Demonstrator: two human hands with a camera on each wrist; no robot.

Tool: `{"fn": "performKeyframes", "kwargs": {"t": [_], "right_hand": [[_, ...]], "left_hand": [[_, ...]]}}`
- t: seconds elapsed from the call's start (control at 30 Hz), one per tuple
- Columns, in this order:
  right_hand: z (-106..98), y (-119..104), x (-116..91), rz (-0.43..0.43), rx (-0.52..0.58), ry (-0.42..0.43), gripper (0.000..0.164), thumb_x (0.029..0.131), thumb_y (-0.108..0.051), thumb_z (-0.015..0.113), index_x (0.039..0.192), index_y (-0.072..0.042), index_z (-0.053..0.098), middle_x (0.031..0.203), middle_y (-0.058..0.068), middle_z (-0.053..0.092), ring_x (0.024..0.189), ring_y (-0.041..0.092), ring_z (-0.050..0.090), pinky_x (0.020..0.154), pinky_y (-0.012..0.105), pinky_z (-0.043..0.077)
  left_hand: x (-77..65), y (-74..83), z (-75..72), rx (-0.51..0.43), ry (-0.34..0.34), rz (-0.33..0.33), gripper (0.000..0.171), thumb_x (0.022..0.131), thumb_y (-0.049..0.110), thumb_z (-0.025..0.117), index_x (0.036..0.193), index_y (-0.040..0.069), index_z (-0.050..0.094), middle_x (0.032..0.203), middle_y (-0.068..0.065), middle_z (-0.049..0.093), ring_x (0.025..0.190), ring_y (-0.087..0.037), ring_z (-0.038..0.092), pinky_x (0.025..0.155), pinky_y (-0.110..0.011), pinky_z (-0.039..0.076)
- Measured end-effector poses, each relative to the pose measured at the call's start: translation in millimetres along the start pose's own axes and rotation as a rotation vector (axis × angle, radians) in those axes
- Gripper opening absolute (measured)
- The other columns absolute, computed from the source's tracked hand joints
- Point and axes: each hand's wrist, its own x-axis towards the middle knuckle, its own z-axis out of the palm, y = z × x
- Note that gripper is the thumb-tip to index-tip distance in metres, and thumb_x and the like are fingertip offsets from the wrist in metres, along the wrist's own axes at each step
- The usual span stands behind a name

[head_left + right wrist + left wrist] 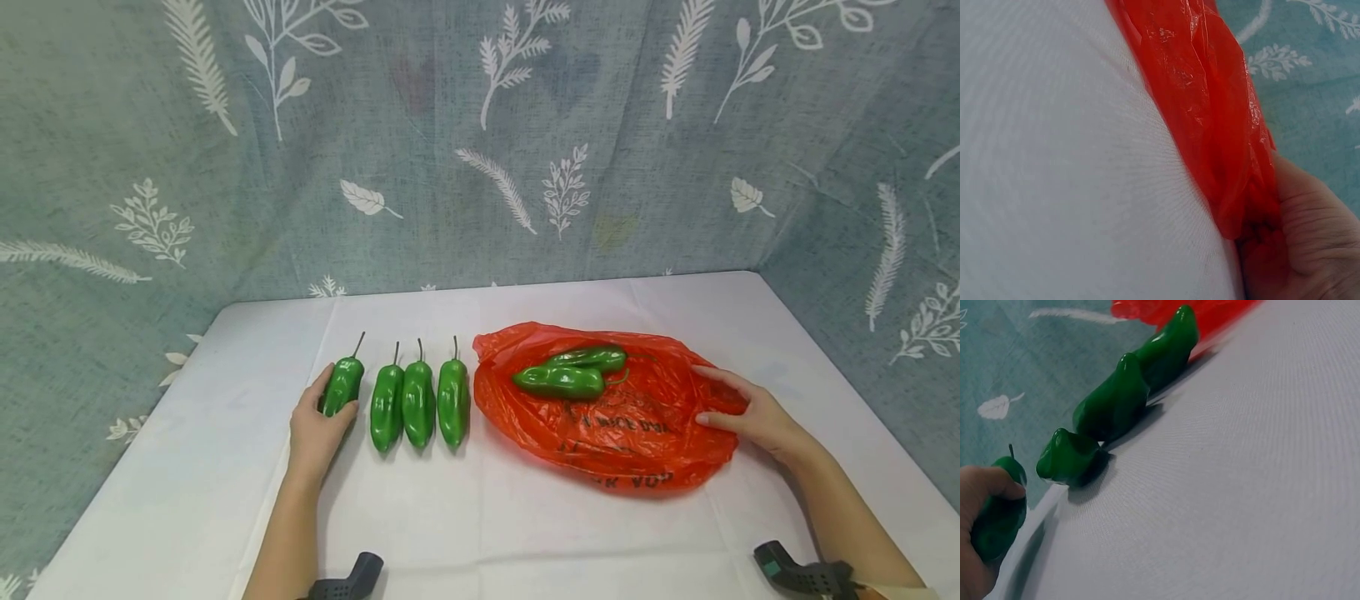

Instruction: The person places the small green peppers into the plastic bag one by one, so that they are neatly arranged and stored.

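My left hand (318,425) grips a green chili pepper (343,385) at the left, its thin stem pointing up and away. In the left wrist view the thumb lies across that pepper (999,528). Just right of it, three more green peppers (418,404) lie side by side, stems toward the back. My right hand (761,417) holds the right edge of a red plastic bag (637,454). Two green peppers (561,382) rest on the bag. From the right wrist side, curled fingers (1266,256) show reddish beside the crumpled bag, partly hidden.
A white cloth (540,533) covers the table. Behind it and at both sides hangs a grey-green curtain (420,225) with white leaf prints. Dark wrist straps (806,575) show at the bottom edge of the head view.
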Motion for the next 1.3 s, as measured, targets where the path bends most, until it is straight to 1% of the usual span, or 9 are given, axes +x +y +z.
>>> {"fn": "performKeyframes", "kwargs": {"t": [0.37, 0.53, 0.6, 0.83, 0.97, 1.07, 1.1, 1.13, 1.3], "right_hand": [[1, 0, -1, -0.003, -0.013, 0.002, 0.074, 0.084, -0.027, 0.071, 0.145, -0.006, 0.035, 0.148, 0.024, 0.030, 0.131, 0.045, 0.030, 0.082, 0.015, 0.047], [1, 0, -2, 0.003, -0.034, 0.005, 0.074, 0.084, -0.027, 0.071, 0.145, -0.006, 0.035, 0.147, 0.024, 0.031, 0.131, 0.045, 0.030, 0.086, 0.028, 0.052], [1, 0, -2, 0.002, -0.036, 0.005, 0.074, 0.084, -0.027, 0.071, 0.145, -0.006, 0.035, 0.147, 0.024, 0.030, 0.131, 0.045, 0.030, 0.086, 0.030, 0.052], [0, -1, -1, 0.005, -0.024, 0.005, 0.074, 0.084, -0.027, 0.071, 0.145, -0.006, 0.034, 0.147, 0.024, 0.030, 0.131, 0.045, 0.030, 0.084, 0.027, 0.052], [0, -1, -1, 0.001, -0.023, 0.003, 0.074, 0.084, -0.026, 0.070, 0.145, -0.006, 0.034, 0.147, 0.025, 0.030, 0.130, 0.045, 0.030, 0.087, 0.036, 0.052], [0, -1, -2, -0.007, -0.026, 0.001, 0.074, 0.084, -0.025, 0.070, 0.145, -0.006, 0.034, 0.147, 0.025, 0.030, 0.130, 0.045, 0.030, 0.088, 0.037, 0.052], [0, -2, -2, -0.001, -0.026, 0.003, 0.074, 0.084, -0.026, 0.071, 0.145, -0.007, 0.034, 0.147, 0.024, 0.030, 0.130, 0.044, 0.031, 0.087, 0.032, 0.052], [0, -1, -2, -0.006, -0.024, 0.002, 0.074, 0.084, -0.026, 0.071, 0.145, -0.007, 0.034, 0.147, 0.025, 0.030, 0.130, 0.045, 0.031, 0.087, 0.032, 0.052], [1, 0, -1, -0.011, -0.013, 0.005, 0.073, 0.084, -0.024, 0.071, 0.145, -0.006, 0.034, 0.147, 0.025, 0.030, 0.130, 0.045, 0.031, 0.082, 0.017, 0.049]], "left_hand": [[-5.3, 15.5, -3.3, -0.075, 0.059, 0.052, 0.068, 0.087, 0.010, 0.061, 0.148, 0.022, 0.033, 0.148, -0.016, 0.036, 0.123, -0.035, 0.039, 0.097, -0.050, 0.035], [-7.4, 23.6, -2.3, -0.080, 0.048, 0.075, 0.068, 0.087, 0.009, 0.062, 0.148, 0.022, 0.034, 0.147, -0.015, 0.037, 0.121, -0.034, 0.041, 0.096, -0.048, 0.036], [-8.2, 26.5, -1.5, -0.077, 0.043, 0.081, 0.068, 0.086, 0.009, 0.062, 0.147, 0.022, 0.035, 0.146, -0.015, 0.038, 0.120, -0.034, 0.041, 0.094, -0.047, 0.037], [-11.4, 34.6, 1.9, -0.068, 0.015, 0.105, 0.067, 0.086, 0.009, 0.062, 0.147, 0.023, 0.036, 0.141, -0.014, 0.042, 0.117, -0.031, 0.043, 0.091, -0.045, 0.039], [-13.8, 39.1, 4.1, -0.071, 0.000, 0.121, 0.068, 0.086, 0.008, 0.063, 0.146, 0.023, 0.037, 0.140, -0.013, 0.043, 0.115, -0.029, 0.044, 0.089, -0.044, 0.040], [-15.8, 43.6, 5.0, -0.088, -0.015, 0.144, 0.068, 0.085, 0.006, 0.064, 0.146, 0.022, 0.038, 0.139, -0.013, 0.044, 0.115, -0.029, 0.044, 0.090, -0.044, 0.040], [-16.6, 45.4, 5.1, -0.093, -0.021, 0.153, 0.068, 0.085, 0.006, 0.064, 0.146, 0.022, 0.038, 0.138, -0.013, 0.045, 0.115, -0.029, 0.044, 0.090, -0.044, 0.041], [-17.3, 47.1, 5.0, -0.094, -0.028, 0.161, 0.068, 0.085, 0.006, 0.064, 0.146, 0.023, 0.039, 0.137, -0.013, 0.045, 0.115, -0.028, 0.045, 0.090, -0.044, 0.041], [-22.5, 57.1, 2.5, -0.076, -0.071, 0.204, 0.067, 0.085, 0.009, 0.065, 0.145, 0.026, 0.039, 0.135, -0.009, 0.047, 0.113, -0.025, 0.046, 0.086, -0.040, 0.044]]}}
